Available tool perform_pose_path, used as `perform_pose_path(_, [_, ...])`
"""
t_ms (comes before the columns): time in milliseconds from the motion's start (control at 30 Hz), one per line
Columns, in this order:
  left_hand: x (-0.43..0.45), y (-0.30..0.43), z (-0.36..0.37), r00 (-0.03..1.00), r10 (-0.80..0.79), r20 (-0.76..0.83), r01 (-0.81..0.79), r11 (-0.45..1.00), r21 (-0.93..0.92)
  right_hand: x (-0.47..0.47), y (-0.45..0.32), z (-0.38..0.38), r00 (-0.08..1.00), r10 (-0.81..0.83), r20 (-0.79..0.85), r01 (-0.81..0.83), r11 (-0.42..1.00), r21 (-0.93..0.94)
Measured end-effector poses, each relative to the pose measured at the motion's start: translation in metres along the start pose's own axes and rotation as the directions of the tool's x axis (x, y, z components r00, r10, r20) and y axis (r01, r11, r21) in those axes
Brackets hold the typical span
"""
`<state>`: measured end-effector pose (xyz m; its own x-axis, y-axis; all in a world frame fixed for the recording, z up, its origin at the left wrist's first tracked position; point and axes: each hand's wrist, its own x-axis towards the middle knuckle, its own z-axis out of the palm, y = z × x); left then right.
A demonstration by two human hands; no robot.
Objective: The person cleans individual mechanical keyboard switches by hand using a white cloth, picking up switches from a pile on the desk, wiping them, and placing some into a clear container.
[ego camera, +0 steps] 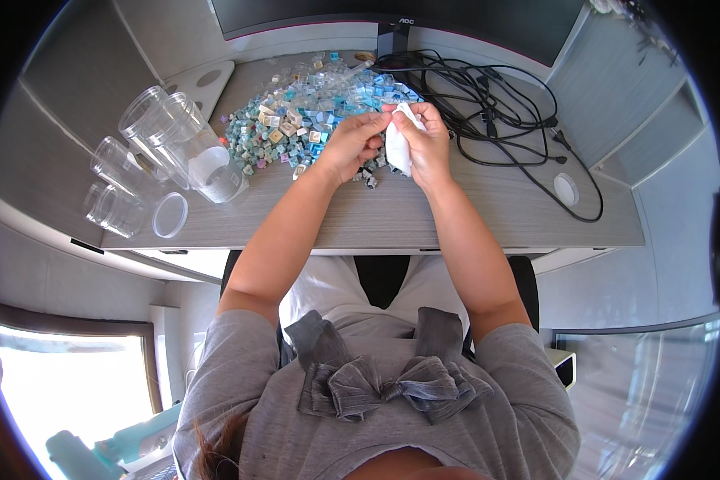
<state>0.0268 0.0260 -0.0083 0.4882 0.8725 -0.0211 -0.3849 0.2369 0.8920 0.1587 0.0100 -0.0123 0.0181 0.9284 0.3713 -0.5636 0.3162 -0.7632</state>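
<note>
My right hand grips a folded white cloth or tissue, which hangs down from between the thumb and fingers. My left hand is beside it, fingers curled, with thumb and fingertips meeting those of the right hand at the cloth's upper end. Whether a small piece is pinched between them is hidden. Just beyond both hands spreads a heap of keycaps in blue, cream and clear plastic. Small pale green pieces lie along its left side, and some dark and clear ones lie below my left hand.
Clear plastic jars stand at the left, near a round lid. Tangled black cables cover the desk's right side, beside another lid. An AOC monitor rises behind the heap. A white perforated panel leans back left.
</note>
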Motion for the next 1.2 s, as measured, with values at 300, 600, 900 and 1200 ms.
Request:
perform_pose_path(300, [0.002,-0.003,-0.003,0.998,-0.024,0.062,0.03,0.995,-0.097,0.004,0.008,-0.008,0.994,-0.109,-0.003,0.106,0.975,-0.197])
perform_pose_path(600, [0.001,-0.002,0.001,1.0,-0.011,-0.024,0.007,0.989,-0.148,0.002,0.006,-0.003,0.999,-0.034,0.01,0.035,0.983,-0.182])
perform_pose_path(900, [0.0,-0.007,0.006,0.995,0.045,-0.089,-0.037,0.995,0.095,0.007,0.015,-0.014,0.976,-0.208,-0.068,0.169,0.914,-0.369])
perform_pose_path(1200, [-0.002,-0.002,0.011,0.983,-0.006,-0.181,0.012,0.999,0.03,0.0,0.009,-0.007,0.987,-0.163,0.018,0.154,0.884,-0.441])
